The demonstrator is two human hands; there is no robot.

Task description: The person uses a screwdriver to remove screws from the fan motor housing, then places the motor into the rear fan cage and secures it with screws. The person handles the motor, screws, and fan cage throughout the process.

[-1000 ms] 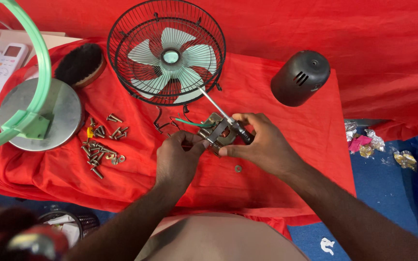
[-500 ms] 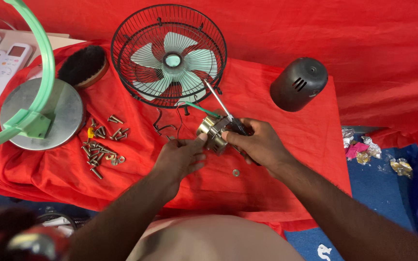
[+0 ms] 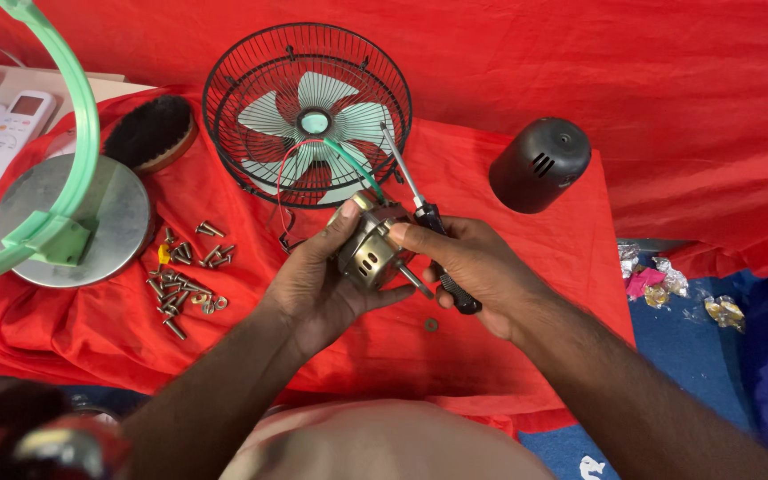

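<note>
Hands together at six o'clock of the fan cage [image 3: 306,116]: left hand [image 3: 317,284] cradles the motor [image 3: 371,251], right hand [image 3: 473,267] grips the screwdriver [image 3: 428,233], best kept steady.

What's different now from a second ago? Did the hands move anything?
Both hands lifted the small metal motor off the red cloth and turned it; a second ago it lay low between them. The left hand now cups it from below. The right hand still grips the screwdriver, its shaft now pointing up toward the fan cage. The screws, brush and black cover stayed put.
</note>
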